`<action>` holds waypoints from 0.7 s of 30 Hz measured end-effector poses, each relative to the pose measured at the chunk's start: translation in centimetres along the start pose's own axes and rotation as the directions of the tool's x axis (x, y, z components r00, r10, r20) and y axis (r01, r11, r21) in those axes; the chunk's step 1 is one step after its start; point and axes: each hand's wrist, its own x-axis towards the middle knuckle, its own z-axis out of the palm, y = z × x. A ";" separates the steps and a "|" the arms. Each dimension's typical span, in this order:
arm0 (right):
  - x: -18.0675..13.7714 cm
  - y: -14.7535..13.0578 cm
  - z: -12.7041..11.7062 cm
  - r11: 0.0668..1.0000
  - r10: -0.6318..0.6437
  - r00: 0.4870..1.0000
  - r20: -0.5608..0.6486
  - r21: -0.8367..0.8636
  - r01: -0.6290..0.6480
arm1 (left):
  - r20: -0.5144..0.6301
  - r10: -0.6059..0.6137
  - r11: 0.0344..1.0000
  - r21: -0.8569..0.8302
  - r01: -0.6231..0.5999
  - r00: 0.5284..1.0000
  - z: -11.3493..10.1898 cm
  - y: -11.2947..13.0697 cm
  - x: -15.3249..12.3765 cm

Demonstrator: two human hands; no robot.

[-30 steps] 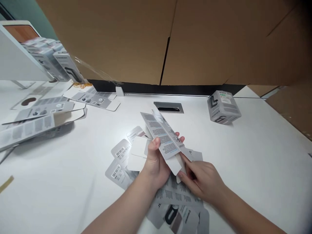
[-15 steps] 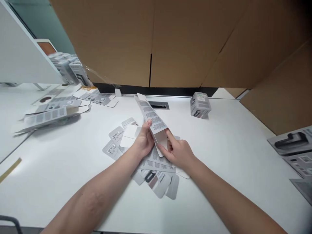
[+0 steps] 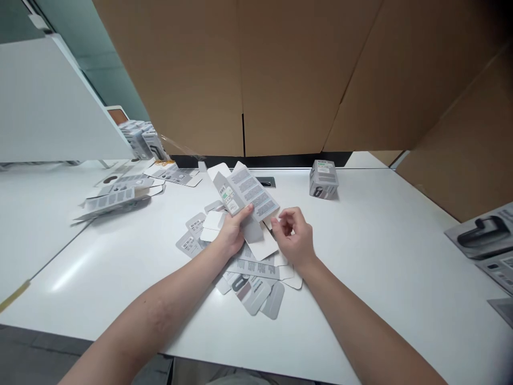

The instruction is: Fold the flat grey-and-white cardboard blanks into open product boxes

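Observation:
My left hand [image 3: 233, 234] grips a partly unfolded grey-and-white carton [image 3: 253, 191], thumb on its printed side. The carton is tilted, with white flaps sticking out at its far end and a white flap at the near end. My right hand [image 3: 294, 235] is just right of the carton's near end, fingers loosely curled, thumb apart from them, nothing visible between. Whether a fingertip touches the carton's edge I cannot tell. Under both hands lies a spread pile of flat printed cartons [image 3: 256, 267], partly hidden by the left hand and the held carton.
A closed small box [image 3: 324, 179] stands at the back right of the white table [image 3: 352, 267]. More flattened cartons [image 3: 116, 199] lie at left, with upright boxes [image 3: 140, 140] behind. Brown cardboard [image 3: 288, 80] walls the back; printed boxes [image 3: 483, 238] sit at the right edge.
The carton has turned so that two printed sides now show, and its flaps have spread. My right hand has come off its near end and moved slightly right. The view has shifted.

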 end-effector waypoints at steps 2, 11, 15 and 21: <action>0.3 -0.1 0.2 0.996 0.084 0.991 -0.099 0.047 -0.080 | -0.015 0.008 1.000 0.001 -0.008 1.000 0.1 -0.1 -0.2; 0.8 0.1 0.3 0.974 0.223 0.964 -0.141 0.055 -0.218 | -0.047 0.019 1.000 -0.016 -0.019 0.999 0.1 -0.2 -0.5; 0.9 -0.4 -0.2 0.963 0.270 0.954 -0.132 0.025 -0.269 | -0.012 -0.010 1.000 -0.010 0.010 1.000 0.1 0.0 -0.8; 1.2 -1.2 -1.0 0.928 0.366 0.930 0.039 0.062 -0.368 | 0.111 -0.112 0.993 0.053 0.107 0.987 0.3 0.8 -1.8</action>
